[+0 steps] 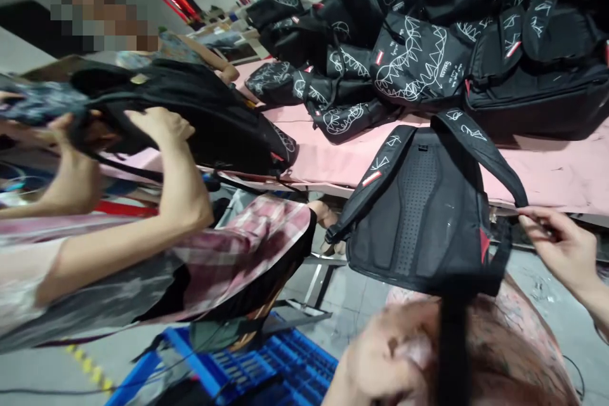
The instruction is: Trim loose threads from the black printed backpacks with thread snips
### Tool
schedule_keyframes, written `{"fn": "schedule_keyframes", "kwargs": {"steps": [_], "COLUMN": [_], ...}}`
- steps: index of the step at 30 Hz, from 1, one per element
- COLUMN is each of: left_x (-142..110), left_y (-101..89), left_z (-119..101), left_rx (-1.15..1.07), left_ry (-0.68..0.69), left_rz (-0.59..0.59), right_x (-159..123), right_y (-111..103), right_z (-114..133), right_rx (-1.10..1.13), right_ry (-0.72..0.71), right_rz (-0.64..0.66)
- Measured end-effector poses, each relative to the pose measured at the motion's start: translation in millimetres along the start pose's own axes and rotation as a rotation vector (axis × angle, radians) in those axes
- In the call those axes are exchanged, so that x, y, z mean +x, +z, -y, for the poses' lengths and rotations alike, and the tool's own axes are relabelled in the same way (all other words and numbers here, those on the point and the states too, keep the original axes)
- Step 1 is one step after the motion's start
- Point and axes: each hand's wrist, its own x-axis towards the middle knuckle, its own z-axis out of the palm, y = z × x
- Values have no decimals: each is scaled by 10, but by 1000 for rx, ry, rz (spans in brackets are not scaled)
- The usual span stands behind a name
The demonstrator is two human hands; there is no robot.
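A black backpack (423,216) hangs off the edge of the pink table (547,171), its mesh back panel facing me. My right hand (561,247) pinches the end of its upper shoulder strap (495,165) at the right. My left hand (380,355) is low in the middle, blurred, with its fingers curled next to a black strap (451,349) that dangles from the bag's bottom. What those fingers hold is hidden.
Several black backpacks with white line patterns (419,57) are piled on the pink table. At the left a co-worker's hands (162,127) hold up another black backpack (204,114). A blue plastic crate (285,361) sits on the floor below.
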Motion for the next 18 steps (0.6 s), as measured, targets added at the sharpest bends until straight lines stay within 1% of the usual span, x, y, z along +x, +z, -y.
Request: {"fn": "schedule_keyframes", "kwargs": {"steps": [1,2,3,4,5,6,7,9,11,13,15,17,18], "left_x": [-18,-14,10,48,89,126,152,161,131,103,101,121,133], "left_y": [63,105,128,136,134,131,131,158,226,316,397,446,457], "left_z": [0,12,37,78,132,201,282,466,655,811,908,942,940], "left_rx": [40,99,186,302,433,559,670,842,980,1074,1124,1157,1171], "left_ry": [-25,-43,-48,-37,-16,14,43,101,177,262,327,376,399], "left_rz": [100,122,80,11,-47,-75,-73,-63,-127,-219,-285,-309,-307], "right_x": [-40,-76,-108,-137,-162,-184,-202,-227,-233,-224,-218,-239,-266], "right_y": [-19,-27,-24,-12,5,22,36,34,-13,-88,-156,-171,-150], "right_z": [117,220,303,362,394,402,389,318,228,156,120,118,128], "right_rx": [39,84,123,148,153,143,121,53,-6,-8,43,84,93], "right_ry": [-77,-158,-234,-288,-320,-331,-327,-297,-276,-235,-179,-151,-160], "right_rz": [63,167,297,439,571,683,772,889,938,922,855,758,715]}}
